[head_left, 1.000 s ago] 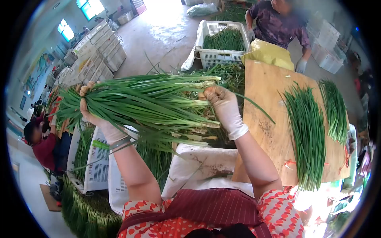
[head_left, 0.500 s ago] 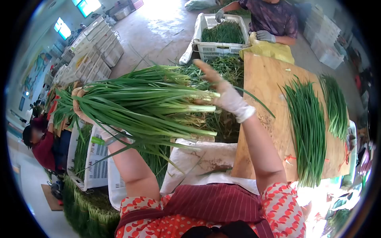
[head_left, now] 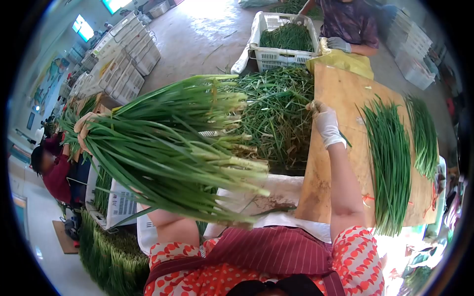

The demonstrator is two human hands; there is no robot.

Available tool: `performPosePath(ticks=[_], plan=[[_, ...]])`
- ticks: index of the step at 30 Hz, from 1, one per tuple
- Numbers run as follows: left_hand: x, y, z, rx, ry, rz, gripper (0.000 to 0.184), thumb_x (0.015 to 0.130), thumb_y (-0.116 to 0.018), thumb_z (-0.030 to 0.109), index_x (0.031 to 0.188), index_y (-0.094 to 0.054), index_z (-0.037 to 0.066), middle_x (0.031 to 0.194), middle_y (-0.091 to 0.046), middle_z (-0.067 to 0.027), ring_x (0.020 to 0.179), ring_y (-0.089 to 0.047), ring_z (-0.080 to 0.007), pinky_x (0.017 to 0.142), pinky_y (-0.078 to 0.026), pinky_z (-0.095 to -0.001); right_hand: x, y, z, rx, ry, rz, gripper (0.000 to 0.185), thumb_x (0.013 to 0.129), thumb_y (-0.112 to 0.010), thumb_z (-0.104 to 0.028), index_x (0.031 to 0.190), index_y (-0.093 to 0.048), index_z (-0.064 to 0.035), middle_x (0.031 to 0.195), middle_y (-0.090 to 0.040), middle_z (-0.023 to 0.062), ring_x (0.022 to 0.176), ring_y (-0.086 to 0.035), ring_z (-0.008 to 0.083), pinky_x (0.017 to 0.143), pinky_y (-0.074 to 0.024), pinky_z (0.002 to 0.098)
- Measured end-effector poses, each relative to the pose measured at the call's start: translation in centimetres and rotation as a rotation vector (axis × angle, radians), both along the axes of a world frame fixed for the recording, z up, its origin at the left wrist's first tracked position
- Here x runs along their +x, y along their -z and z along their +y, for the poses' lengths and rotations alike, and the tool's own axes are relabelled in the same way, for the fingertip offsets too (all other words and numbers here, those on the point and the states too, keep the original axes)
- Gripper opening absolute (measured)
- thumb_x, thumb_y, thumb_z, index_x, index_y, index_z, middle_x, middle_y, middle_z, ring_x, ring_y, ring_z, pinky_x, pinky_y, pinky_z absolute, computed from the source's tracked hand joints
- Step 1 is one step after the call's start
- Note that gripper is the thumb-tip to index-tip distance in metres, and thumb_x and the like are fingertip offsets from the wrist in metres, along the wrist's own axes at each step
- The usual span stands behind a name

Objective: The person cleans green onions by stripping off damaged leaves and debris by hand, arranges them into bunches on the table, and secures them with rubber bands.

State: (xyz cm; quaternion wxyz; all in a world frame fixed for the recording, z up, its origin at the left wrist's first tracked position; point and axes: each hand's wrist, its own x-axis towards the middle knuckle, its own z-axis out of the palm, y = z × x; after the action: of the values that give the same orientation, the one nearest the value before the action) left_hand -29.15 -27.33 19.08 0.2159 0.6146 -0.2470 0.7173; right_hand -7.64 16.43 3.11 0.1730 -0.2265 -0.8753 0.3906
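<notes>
A large bunch of long green stalks (head_left: pixel 173 143) is gripped near its leafy end by my left hand (head_left: pixel 85 129), the fingers wrapped round the leaves. The pale root ends fan out to the right. My right hand (head_left: pixel 324 118), in a whitish glove with stained fingertips, is apart from the bunch near the left edge of a wooden board (head_left: pixel 340 163). Its fingers are pinched together; what they hold, if anything, is too small to name. Two sorted bundles, a larger (head_left: pixel 388 165) and a smaller (head_left: pixel 422 135), lie on the board.
Loose leaf scraps (head_left: pixel 281 106) are heaped beyond the bunch. A white crate (head_left: pixel 284 58) with greens stands at the back, beside a co-worker (head_left: pixel 348 22) and a yellow sack (head_left: pixel 345 63). Stacked crates (head_left: pixel 116 59) stand back left. Another person (head_left: pixel 55 172) is at far left.
My right hand has left the root ends and moved right to the board's edge, its fingers closing. My left hand has moved left and the bunch has fanned out and swung down towards me.
</notes>
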Motion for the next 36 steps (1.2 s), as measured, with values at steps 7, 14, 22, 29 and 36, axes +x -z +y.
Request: performPosePath(ticks=[7,14,22,29,36], plan=[[3.2,-1.5,1.1,-0.494,-0.087,0.185,0.009,0.082,-0.054,0.015,0.089,-0.049,0.018,0.084,-0.052,0.0079,0.089,-0.047,-0.0077,0.087,-0.038,-0.0275,-2.5,-11.7,-9.9,-0.248,-0.463,0.197,0.066,0.075,-0.064,-0.050,0.117,-0.053,0.0001,0.103,-0.064,0.0098,0.098,-0.059,0.0216,0.091,-0.0431,0.0292],[4.2,-1.6,3.3,-0.442,-0.312,0.060,0.009,0.077,-0.058,0.015,0.080,-0.050,0.017,0.080,-0.049,0.0100,0.084,-0.045,-0.0062,0.079,-0.037,-0.0260,-8.3,-8.6,-14.2,-0.764,-0.519,0.267,0.044,0.080,-0.067,-0.029,0.107,-0.057,0.0046,0.091,-0.065,0.0126,0.085,-0.060,0.0174,0.079,-0.0465,0.0262],[3.0,-3.0,2.1,-0.587,-0.081,0.195,0.009,0.072,-0.060,0.009,0.065,-0.063,0.014,0.078,-0.060,0.0034,0.078,-0.052,-0.0074,0.080,-0.040,-0.0246,-4.8,-3.9,-8.3,-0.813,-0.120,0.393,0.021,0.081,-0.064,-0.014,0.094,-0.064,0.0023,0.091,-0.067,0.0089,0.076,-0.061,0.0117,0.075,-0.0462,0.0238],[0.8,-2.3,0.3,-0.443,-0.172,0.331,0.012,0.068,-0.063,0.006,0.065,-0.064,0.017,0.102,-0.053,0.0058,0.097,-0.047,-0.0090,0.090,-0.036,-0.0302,-3.9,-3.7,-7.1,-0.520,-0.574,0.091,0.057,0.077,-0.067,-0.041,0.117,-0.055,-0.0016,0.113,-0.059,0.0137,0.103,-0.056,0.0192,0.090,-0.0418,0.0294],[7.2,-2.7,3.7,-0.534,-0.329,-0.268,0.025,0.073,-0.061,0.008,0.096,-0.053,0.014,0.093,-0.052,0.0052,0.084,-0.051,-0.0081,0.091,-0.036,-0.0319,-5.4,-6.3,-11.0,-1.278,-0.580,0.356,0.029,0.081,-0.066,-0.022,0.099,-0.061,-0.0001,0.090,-0.065,0.0070,0.077,-0.060,0.0115,0.073,-0.0495,0.0252]])
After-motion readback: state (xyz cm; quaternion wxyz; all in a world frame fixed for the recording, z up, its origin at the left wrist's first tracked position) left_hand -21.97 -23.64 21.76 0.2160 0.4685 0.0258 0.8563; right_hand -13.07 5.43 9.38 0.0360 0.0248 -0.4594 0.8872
